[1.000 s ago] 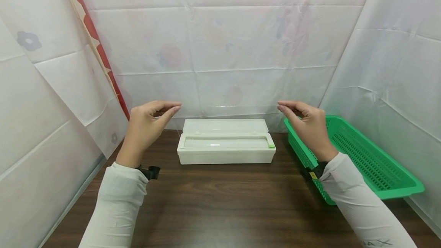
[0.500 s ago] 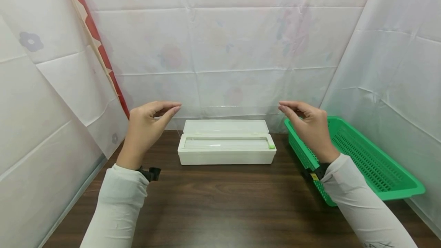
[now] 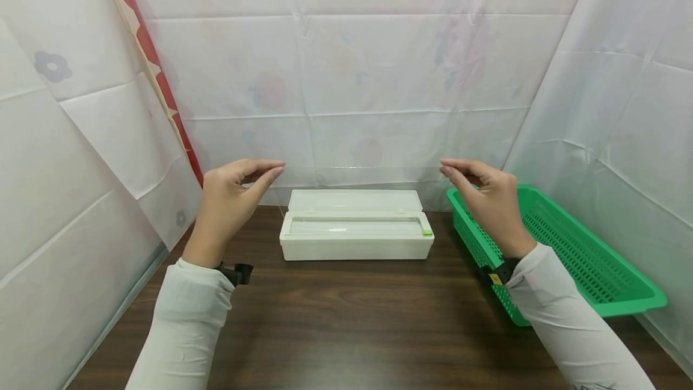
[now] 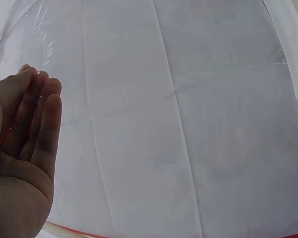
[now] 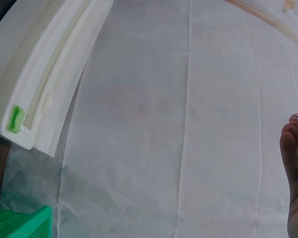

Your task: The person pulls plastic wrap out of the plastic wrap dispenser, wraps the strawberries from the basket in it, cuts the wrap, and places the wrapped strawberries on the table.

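Observation:
A sheet of clear cling film (image 3: 352, 168) stretches between my two hands, its edge showing as a thin shiny line. My left hand (image 3: 230, 197) pinches one corner between thumb and fingertips. The opposite corner is pinched by my right hand (image 3: 487, 200). Below and behind the film sits a white cling film dispenser (image 3: 356, 249), its lid (image 3: 354, 200) raised at the back. A green slide cutter (image 3: 426, 232) rests at the right end of its front rail. In the left wrist view, creased film (image 4: 37, 44) shows above the fingertips of the left hand.
A green perforated basket (image 3: 622, 303) stands on the right, partly under my right forearm. The dark wooden table (image 3: 346, 318) spreads in front of the dispenser. Pale patterned sheets (image 3: 373, 65) hang at the back and both sides.
My right hand has shifted very slightly to the right, away from the left one. Both hands keep their pinch on the film. The dispenser and cutter stand as before.

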Motion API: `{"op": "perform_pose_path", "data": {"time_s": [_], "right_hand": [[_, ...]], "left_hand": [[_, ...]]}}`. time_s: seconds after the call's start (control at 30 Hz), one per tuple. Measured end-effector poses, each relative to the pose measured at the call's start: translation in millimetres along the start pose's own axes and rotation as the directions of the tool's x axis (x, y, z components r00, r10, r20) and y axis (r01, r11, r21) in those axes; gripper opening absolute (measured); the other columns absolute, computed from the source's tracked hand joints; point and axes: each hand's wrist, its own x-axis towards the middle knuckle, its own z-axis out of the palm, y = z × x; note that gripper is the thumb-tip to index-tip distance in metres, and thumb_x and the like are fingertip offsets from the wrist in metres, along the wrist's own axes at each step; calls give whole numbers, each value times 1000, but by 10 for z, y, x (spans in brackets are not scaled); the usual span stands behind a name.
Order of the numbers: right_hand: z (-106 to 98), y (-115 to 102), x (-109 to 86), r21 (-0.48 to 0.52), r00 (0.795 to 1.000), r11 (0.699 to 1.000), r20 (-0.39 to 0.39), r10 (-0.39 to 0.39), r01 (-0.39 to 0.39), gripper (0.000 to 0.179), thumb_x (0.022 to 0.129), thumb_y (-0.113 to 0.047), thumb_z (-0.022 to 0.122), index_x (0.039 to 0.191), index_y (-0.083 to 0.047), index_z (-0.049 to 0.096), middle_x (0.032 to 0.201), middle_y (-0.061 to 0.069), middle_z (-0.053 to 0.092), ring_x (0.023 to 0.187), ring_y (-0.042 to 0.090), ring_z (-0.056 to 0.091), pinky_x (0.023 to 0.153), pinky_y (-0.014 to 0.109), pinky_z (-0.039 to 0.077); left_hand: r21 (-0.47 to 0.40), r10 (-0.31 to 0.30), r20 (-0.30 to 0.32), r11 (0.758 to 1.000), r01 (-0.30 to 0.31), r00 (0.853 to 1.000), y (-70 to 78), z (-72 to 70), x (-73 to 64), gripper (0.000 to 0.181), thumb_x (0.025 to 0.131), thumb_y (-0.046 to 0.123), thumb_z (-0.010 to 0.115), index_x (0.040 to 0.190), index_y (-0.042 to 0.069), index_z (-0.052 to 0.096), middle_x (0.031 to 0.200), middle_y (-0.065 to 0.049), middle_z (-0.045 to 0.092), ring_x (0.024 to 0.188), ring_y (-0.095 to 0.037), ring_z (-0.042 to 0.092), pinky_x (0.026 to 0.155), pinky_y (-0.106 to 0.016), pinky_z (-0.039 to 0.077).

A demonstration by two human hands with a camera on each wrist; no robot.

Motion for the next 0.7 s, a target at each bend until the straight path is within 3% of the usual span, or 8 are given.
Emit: {"op": "perform_pose_path", "data": {"time_s": [0.53, 0.7], "right_hand": [[2, 221, -10, -26, 1000, 1000, -3, -4, 4, 22, 90, 4, 71, 110, -5, 77, 100, 6, 76, 85, 2, 67, 70, 13, 49], [1, 222, -5, -22, 1000, 1000, -4, -7, 7, 22, 90, 4, 71, 110, -5, 77, 100, 7, 76, 86, -2, 66, 71, 13, 50]], "left_hand": [[-8, 18, -9, 1000, -18, 1000, 32, -33, 30, 15, 90, 10, 75, 104, 10, 81, 98, -2, 76, 86, -15, 70, 82, -10, 47], [-11, 18, -11, 1000, -18, 1000, 46, -44, 34, 15, 90, 10, 75, 104, 9, 81, 98, -2, 76, 85, -14, 70, 81, -11, 48]]}}
